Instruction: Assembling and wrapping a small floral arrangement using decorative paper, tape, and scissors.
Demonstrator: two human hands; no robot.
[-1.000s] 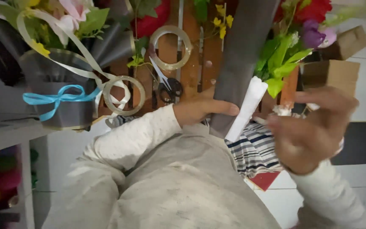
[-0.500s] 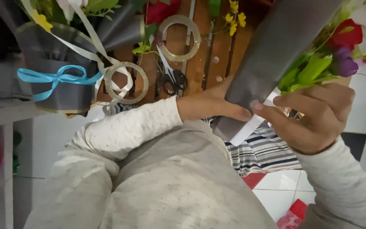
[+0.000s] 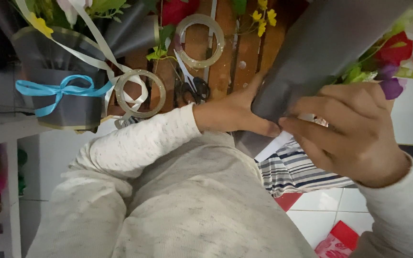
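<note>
**Both hands on the grey wrap**

My left hand [image 3: 233,112] lies against the lower end of the grey wrapping sheet [image 3: 321,48], palm to the paper, thumb stretched along its edge, fingers flat rather than curled. My right hand [image 3: 350,136] meets it from the other side, fingers bent and pinching the same sheet right at my left thumb tip, so the two hands touch there. A strip of white paper [image 3: 273,145] pokes out just below that pinch. The wrap rises away from my grip, up and to the right, and artificial flowers [image 3: 390,57] in red, purple and green peek from behind it, just past my right knuckles.

Beyond my left hand sits the wooden table [image 3: 249,52]. Black-handled scissors [image 3: 192,83] lie just past my left wrist, a ribbon spool [image 3: 199,34] farther out, a second spool [image 3: 140,93] off to the left of my forearm. Farther left stands a finished grey bouquet tied with a blue ribbon bow [image 3: 60,91]. Under my right hand, striped cloth [image 3: 297,172] hangs down.
</note>
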